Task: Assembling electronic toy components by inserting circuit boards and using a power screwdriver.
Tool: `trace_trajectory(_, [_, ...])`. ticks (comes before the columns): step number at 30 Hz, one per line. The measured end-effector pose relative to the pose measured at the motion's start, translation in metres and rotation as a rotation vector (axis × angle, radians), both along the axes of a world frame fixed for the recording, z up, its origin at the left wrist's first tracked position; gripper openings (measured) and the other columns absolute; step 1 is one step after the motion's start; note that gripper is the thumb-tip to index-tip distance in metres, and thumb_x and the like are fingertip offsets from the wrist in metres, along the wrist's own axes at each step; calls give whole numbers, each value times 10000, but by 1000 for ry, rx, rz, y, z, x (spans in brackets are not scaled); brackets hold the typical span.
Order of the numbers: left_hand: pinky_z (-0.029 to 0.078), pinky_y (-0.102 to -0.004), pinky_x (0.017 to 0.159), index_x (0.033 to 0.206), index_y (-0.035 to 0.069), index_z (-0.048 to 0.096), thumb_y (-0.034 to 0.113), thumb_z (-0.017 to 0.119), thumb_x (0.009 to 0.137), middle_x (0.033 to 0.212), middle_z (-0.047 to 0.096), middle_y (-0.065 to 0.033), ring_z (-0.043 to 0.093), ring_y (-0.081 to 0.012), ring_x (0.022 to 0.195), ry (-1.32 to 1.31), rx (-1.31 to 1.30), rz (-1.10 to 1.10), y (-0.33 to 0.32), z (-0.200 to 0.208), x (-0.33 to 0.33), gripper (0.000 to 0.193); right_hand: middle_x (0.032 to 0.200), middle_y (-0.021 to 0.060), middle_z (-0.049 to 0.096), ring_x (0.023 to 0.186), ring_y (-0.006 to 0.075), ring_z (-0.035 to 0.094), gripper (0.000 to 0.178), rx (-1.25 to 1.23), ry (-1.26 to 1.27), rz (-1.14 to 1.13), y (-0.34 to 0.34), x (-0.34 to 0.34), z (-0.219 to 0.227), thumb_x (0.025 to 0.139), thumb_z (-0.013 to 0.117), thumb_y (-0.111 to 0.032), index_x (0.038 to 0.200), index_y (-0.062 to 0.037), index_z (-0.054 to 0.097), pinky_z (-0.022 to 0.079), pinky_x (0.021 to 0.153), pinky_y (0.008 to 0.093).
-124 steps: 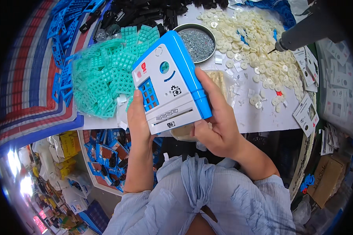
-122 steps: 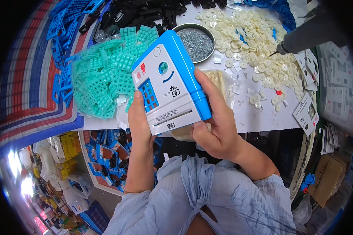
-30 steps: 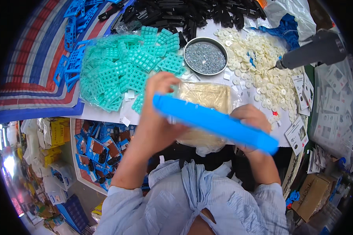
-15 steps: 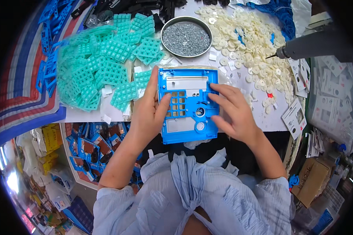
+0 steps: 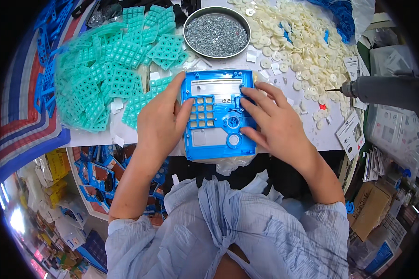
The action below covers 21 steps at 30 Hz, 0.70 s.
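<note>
A blue plastic casing (image 5: 221,139) lies at the table's front edge, inner side up, on clear plastic wrapping. It has a grid of square openings, a long clear window and two round features. My left hand (image 5: 160,116) grips its left edge, thumb over the rim beside the grid. My right hand (image 5: 279,118) is at its right side, fingertips on the upper right part near a small dark piece and thumb at the right edge. What lies under the right fingertips is hidden. Just beyond the casing stands a round metal dish (image 5: 217,32) of small screws.
Turquoise rubber keypads (image 5: 97,79) are heaped at the left, cream plastic discs (image 5: 302,56) at the right. A grey electric screwdriver (image 5: 381,89) juts in from the right. Blue assembled parts (image 5: 109,174) fill a bin below left. Printed cards (image 5: 350,136) lie at the right edge.
The whole view has shifted slightly, with the table contents higher in it. Both hands stay on the casing; the right fingers have shifted little. The screwdriver has moved nearer relative to the table.
</note>
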<state>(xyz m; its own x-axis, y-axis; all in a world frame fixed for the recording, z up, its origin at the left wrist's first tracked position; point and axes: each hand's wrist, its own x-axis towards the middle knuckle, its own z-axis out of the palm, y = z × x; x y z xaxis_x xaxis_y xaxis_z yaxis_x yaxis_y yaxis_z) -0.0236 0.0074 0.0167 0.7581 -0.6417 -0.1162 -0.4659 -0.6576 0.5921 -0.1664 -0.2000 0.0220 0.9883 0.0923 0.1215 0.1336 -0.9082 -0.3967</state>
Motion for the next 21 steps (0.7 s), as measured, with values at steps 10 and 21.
trace_trajectory(10, [276,-542,1082,1237,98,585,243,666,805,1362,520,-74,410,-308,1322,-262,-37,-662,2,-1,-22,463,1180,126,592,1132,321,513,384,66,2,39,-7,9,7,739,723,-184,1069,-5,643,444,923,404])
trace_trajectory(21, [261,-548,1077,1213,99,595,200,678,784,1334,537,-78,424,-315,1294,-228,-53,-633,-2,2,-23,448,859,117,634,768,313,630,123,-176,-104,-458,-85,62,-31,793,660,-95,904,-41,661,506,673,393])
